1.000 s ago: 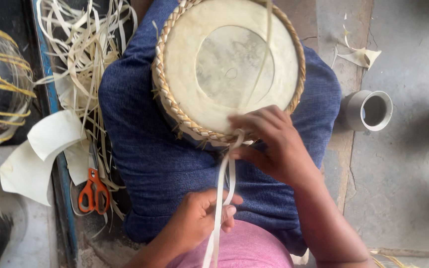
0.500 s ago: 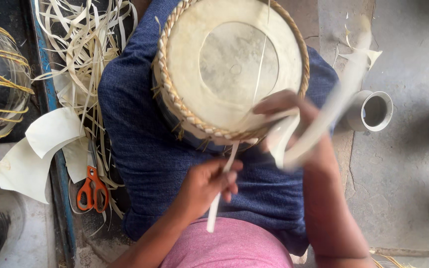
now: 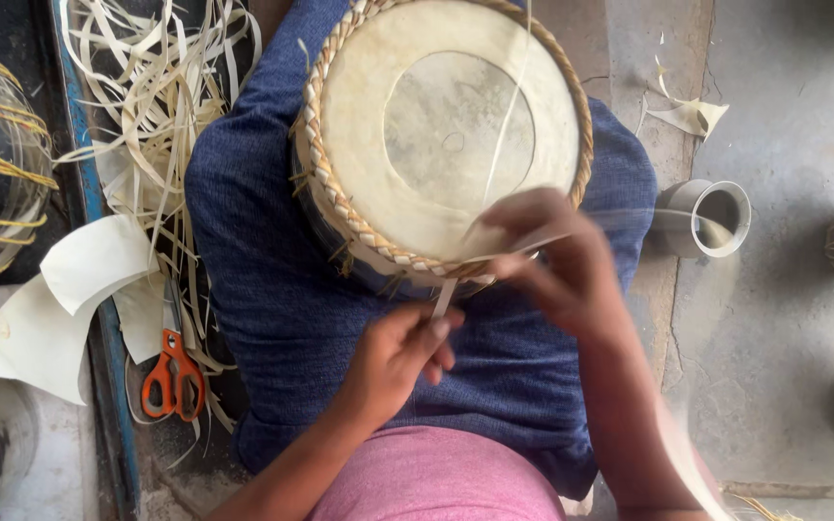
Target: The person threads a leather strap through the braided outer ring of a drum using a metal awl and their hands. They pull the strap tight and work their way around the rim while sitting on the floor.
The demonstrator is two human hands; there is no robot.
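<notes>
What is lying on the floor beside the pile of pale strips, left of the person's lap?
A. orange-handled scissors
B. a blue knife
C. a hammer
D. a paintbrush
A: orange-handled scissors lie beside the loose pale strips, left of the blue cloth on the lap.

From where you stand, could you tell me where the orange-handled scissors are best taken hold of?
By the orange loops. The scissors lie flat beside the blue cloth, handles toward the person and blades pointing away under the pale strips. Coming from the near side looks best, since the loops lie bare there while the blade end is partly covered. Neither hand touches them.
</notes>
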